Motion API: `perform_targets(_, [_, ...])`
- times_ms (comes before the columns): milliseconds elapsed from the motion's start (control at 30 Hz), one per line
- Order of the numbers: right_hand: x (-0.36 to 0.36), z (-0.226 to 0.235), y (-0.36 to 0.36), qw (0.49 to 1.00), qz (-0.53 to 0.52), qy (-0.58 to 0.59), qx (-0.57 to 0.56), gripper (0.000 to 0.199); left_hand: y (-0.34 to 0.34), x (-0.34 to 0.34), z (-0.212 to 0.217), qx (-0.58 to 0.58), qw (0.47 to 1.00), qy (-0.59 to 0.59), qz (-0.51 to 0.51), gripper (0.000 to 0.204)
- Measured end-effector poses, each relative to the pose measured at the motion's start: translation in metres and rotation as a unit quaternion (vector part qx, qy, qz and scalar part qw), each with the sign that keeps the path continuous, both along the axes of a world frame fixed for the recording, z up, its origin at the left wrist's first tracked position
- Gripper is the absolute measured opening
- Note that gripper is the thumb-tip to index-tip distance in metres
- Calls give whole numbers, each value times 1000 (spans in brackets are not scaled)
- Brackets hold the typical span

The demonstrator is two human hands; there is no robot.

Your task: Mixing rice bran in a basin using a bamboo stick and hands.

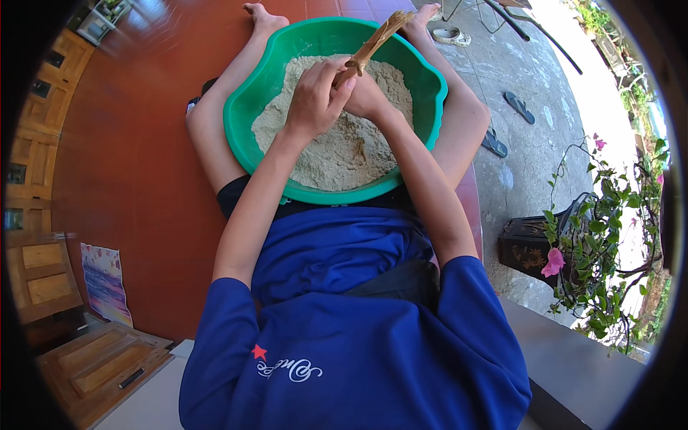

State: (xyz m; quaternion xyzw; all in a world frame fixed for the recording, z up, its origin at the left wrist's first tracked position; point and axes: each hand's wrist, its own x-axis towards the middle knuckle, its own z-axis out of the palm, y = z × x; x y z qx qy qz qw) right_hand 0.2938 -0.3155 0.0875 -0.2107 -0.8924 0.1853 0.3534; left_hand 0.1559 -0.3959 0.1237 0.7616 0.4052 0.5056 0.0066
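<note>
A green basin [247, 136] sits between my spread legs, with a coarse beige-grey meal [322, 161] heaped in it. Over the basin, both hands meet at the lower part of a brown wooden stick [378, 41] that slants up toward the far right. Its upper end is rough and splintered. My left hand [314, 97] has its fingers bent against the stick's lower part. Pressed close beside it, my right hand [367, 97] is closed round the stick's base; the left hand partly covers its fingers. A small brown piece [360, 150] shows in the meal.
Reddish tiled floor [136, 172] extends on the left, with wooden doors [32, 158] beyond. To the right, lower grey concrete [516, 150] holds dark slippers [519, 107] and a pale clog [451, 36]. A potted plant [537, 240] with pink flowers stands near the right ledge.
</note>
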Motion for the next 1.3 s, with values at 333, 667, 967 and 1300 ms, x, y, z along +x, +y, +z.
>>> perform_targets(333, [-7,7,-15,963,43,141,-225,23,2,-7,4,-22,998,-59,0,24])
perform_targets(667, [-26,-16,-28,946,144,-21,-290,27,2,-16,1,-53,992,-115,-15,28])
perform_targets(967, [-33,-33,-24,952,191,-78,-228,31,5,-17,-6,-68,994,-79,-29,37])
perform_targets(1300, [-17,-28,-5,972,80,-117,-186,27,-1,-14,3,-135,981,-126,-57,48])
